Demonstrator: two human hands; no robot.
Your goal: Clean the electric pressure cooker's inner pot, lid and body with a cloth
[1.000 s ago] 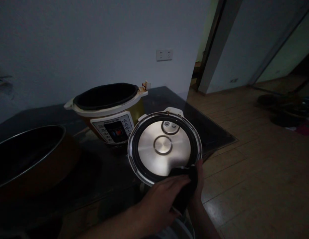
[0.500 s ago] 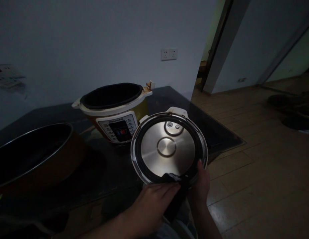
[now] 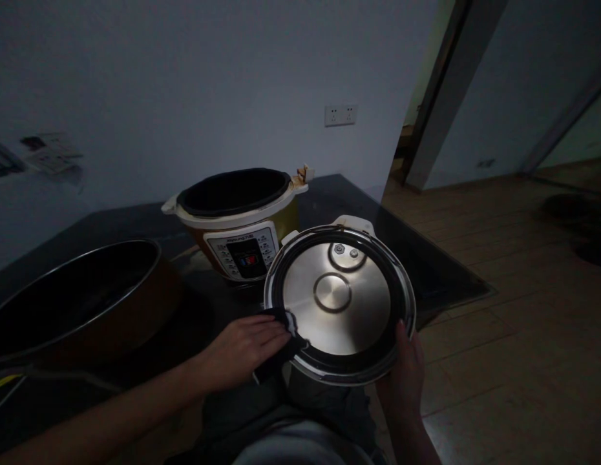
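A round pressure cooker lid (image 3: 361, 310) faces me with its shiny metal underside and dark sealing ring showing. My right hand (image 3: 406, 368) grips its lower right rim, the thumb on the front. Pressed to the lower left of the ring is a dark cloth (image 3: 281, 349), with my left hand (image 3: 245, 352) closed over it. Behind the lid stands the electric pressure cooker (image 3: 240, 223), uncovered, its control panel toward me and its inside dark.
A wide pan (image 3: 111, 313) with a dark inside sits on the black table (image 3: 429, 271) at the left. A double wall socket (image 3: 340, 115) is on the wall behind. To the right lies tiled floor (image 3: 479, 342), with a doorway beyond.
My left hand has slid the cloth from the lid's bottom edge leftward to its lower left edge. My right hand keeps its hold on the rim. The whole view has shifted slightly.
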